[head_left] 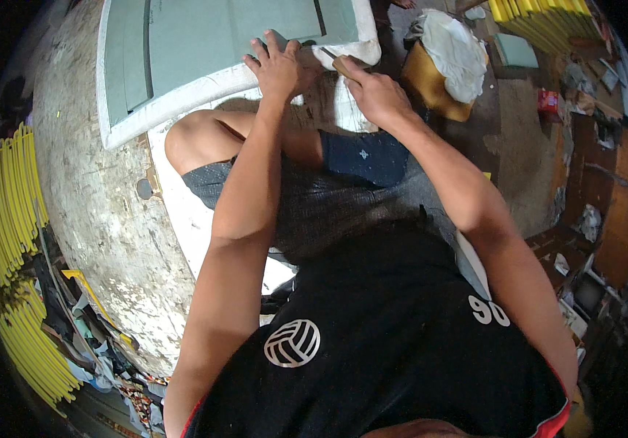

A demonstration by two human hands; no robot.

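A pale green panel (212, 36) with a white, rough border (182, 102) lies at the top of the view above my bent knee. My left hand (277, 69) rests on the panel's lower border with fingers spread; a small dark shape under its fingertips is unclear. To its right, my right hand (376, 95) grips a tool (347, 67) by its tan handle, its thin metal blade pointing up-left at the white border near the panel's lower right corner.
Stacked yellow frames (11, 204) stand at left, more (529, 18) at upper right. A worn pale board (95, 226) lies beside me. A tan container (430, 95) with white plastic (456, 51), a red box (547, 102), wooden pieces (624, 197) and scraps are at right.
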